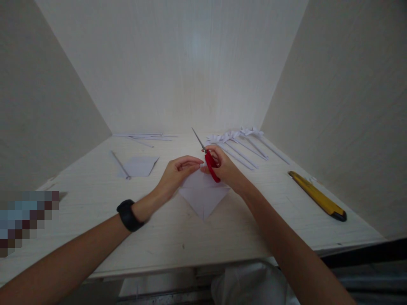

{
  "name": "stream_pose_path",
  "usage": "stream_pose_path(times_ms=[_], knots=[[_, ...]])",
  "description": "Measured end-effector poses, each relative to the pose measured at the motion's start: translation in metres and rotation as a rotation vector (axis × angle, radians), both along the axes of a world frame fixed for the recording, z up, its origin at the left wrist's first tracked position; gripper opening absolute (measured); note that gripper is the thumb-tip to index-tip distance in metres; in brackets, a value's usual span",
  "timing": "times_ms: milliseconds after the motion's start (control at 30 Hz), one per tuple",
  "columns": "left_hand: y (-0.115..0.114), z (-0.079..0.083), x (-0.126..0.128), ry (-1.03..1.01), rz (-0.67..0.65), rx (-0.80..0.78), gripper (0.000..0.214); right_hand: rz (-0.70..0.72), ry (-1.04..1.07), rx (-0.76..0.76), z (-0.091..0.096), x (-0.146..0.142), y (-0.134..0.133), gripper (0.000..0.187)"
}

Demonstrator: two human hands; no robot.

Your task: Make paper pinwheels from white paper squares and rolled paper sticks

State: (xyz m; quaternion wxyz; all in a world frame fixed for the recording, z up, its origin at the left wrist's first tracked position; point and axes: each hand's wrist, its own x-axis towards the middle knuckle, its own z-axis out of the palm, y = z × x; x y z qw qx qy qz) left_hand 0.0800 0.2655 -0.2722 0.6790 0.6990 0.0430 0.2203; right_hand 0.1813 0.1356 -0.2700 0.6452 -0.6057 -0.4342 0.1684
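A white square of paper (204, 200) lies cornerwise in front of me, with crease lines across it. My left hand (174, 174), a black band on its wrist, pinches the paper near its far corner. My right hand (226, 168) is closed around the red handles of a pair of scissors (209, 161). The blades point away from me and up to the left, clear of the paper. Right thumb and fingertips are also at the paper's far corner, close to the left fingertips. Whether they grip it is hard to see.
Several folded paper pinwheels (235, 135) on rolled sticks lie at the back right. A yellow utility knife (318, 195) rests near the right wall. More paper (141, 166) and a rolled paper stick (120, 164) are at left, with thin sticks (143, 136) along the back wall.
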Motion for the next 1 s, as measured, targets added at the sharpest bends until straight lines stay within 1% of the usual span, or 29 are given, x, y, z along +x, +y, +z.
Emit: stream_pose_path(times_ms=[167,400,667,833,1000], knots=[[0.0,0.001,-0.003,0.023,-0.046,0.015,0.02,0.054,0.094,0.017,0.0,0.001,0.0,0.052],[0.0,0.0,-0.002,-0.003,-0.076,-0.004,0.015,0.097,0.186,-0.01,0.007,-0.005,-0.005,0.045],[-0.002,0.002,-0.002,0.028,-0.037,-0.043,0.011,0.129,0.247,-0.035,0.009,-0.006,-0.007,0.044],[-0.001,0.002,-0.003,0.067,-0.019,-0.039,0.015,0.134,0.276,-0.03,0.008,-0.006,-0.006,0.042],[0.0,0.002,-0.003,0.084,-0.025,-0.077,0.016,0.149,0.29,-0.037,0.009,-0.006,-0.007,0.043]])
